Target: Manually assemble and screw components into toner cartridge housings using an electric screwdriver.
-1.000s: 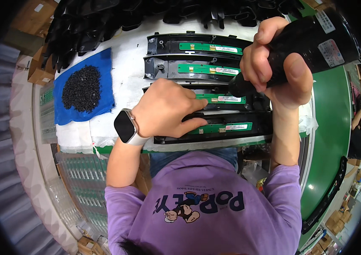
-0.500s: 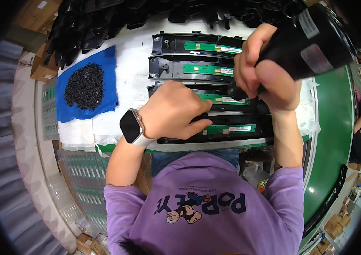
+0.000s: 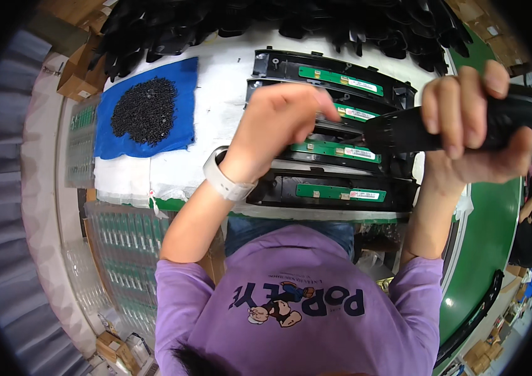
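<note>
My right hand (image 3: 466, 125) grips a black power screwdriver (image 3: 403, 130), its narrower end pointing left over the right side of the black plastic housings. My left hand (image 3: 281, 119) hovers over the middle housings, fingers curled and somewhat blurred; whatever they may hold is hidden. Several long black housings lie in rows, each with a green circuit board: the farthest board (image 3: 338, 80), one partly hidden behind my left hand, another board (image 3: 336, 150) near the screwdriver tip, and the nearest board (image 3: 341, 192). The nearest housing (image 3: 272, 188) sits by the table's front edge.
A heap of small black screws (image 3: 145, 111) lies on a blue cloth (image 3: 181, 128) at the left. Black plastic parts (image 3: 228, 25) are piled along the back. A green surface (image 3: 482, 232) runs down the right side. Trays of green boards (image 3: 129, 250) stand at lower left.
My left hand has lifted and moved back from the near housings. The screwdriver has swung from tilted to nearly level, my right hand shifting right with it. The whole view has shifted slightly.
</note>
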`<state>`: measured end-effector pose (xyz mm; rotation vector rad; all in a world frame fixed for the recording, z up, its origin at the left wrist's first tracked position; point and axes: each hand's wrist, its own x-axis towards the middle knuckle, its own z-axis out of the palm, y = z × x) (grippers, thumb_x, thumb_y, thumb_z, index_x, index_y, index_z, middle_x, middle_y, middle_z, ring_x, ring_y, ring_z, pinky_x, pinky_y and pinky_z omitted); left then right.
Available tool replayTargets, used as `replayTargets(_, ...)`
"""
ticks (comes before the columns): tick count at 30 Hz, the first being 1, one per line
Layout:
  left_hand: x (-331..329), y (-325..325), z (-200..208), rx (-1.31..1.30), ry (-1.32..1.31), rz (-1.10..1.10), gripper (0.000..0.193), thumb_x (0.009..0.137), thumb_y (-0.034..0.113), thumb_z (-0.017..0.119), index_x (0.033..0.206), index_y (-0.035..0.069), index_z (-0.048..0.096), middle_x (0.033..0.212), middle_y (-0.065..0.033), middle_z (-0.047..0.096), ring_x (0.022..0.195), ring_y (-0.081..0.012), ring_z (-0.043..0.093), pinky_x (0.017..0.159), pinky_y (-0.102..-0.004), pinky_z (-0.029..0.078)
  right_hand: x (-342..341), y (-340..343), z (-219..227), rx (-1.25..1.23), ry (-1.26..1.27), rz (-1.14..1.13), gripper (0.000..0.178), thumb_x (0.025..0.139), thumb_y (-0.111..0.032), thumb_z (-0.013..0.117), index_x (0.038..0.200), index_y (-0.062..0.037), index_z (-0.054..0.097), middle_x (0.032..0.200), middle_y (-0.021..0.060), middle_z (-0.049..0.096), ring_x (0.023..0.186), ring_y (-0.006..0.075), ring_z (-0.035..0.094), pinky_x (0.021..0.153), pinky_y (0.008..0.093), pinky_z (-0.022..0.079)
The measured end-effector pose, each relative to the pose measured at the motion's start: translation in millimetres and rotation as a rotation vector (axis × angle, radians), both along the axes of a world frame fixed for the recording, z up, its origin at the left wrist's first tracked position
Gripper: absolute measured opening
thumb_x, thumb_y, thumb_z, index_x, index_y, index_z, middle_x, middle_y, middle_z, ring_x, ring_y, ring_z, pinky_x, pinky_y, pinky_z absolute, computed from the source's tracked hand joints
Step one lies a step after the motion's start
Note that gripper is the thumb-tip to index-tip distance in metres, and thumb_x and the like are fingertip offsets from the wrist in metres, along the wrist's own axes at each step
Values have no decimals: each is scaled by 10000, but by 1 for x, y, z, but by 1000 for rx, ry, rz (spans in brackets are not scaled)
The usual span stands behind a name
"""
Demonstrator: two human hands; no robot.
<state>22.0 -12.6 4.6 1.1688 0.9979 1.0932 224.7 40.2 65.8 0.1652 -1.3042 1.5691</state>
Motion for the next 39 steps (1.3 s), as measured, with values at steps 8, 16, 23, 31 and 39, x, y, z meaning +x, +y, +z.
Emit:
replayTargets(8,0,5,-8,-256,-900,-17,335,952,217,331,1024,-48,523,1146,-219,553,1042,-250,534,930,-343,407,-19,-4,4,267,-23,-18,522,782,-475,618,1107,-86,496,650,-53,486,503,67,478,592,255,384)
replayTargets(16,-1,-2,-9,-168,-666,-187,338,946,223,368,1074,-29,553,1008,-103,605,971,-168,567,872,-309,442,-32,-6,-12,155,36,-8,483,818,-450,561,1111,-71,502,672,-25,480,516,94,461,614,279,378)
replayTargets(23,-10,-7,-7,20,-94,-143,180,907,152,528,930,-8,607,759,-43,627,641,-88,596,559,-189,463,-2,1,-3,95,102,-39,493,837,-460,530,1119,-56,519,707,-11,504,550,112,456,656,312,370)
replayTargets(31,-7,-6,-5,77,-45,-65,106,868,76,583,889,-22,618,736,-57,636,625,-88,609,555,-181,464,7,0,-2,19,143,-33,484,832,-463,519,1106,-64,525,697,-7,501,545,118,453,647,312,365)
replayTargets(39,-7,-6,-6,142,-50,-97,81,831,27,617,881,-38,622,735,-74,640,640,-105,618,595,-195,488,-5,-11,0,-121,184,-91,418,744,-368,651,968,-37,528,611,-17,466,488,96,427,597,268,346)
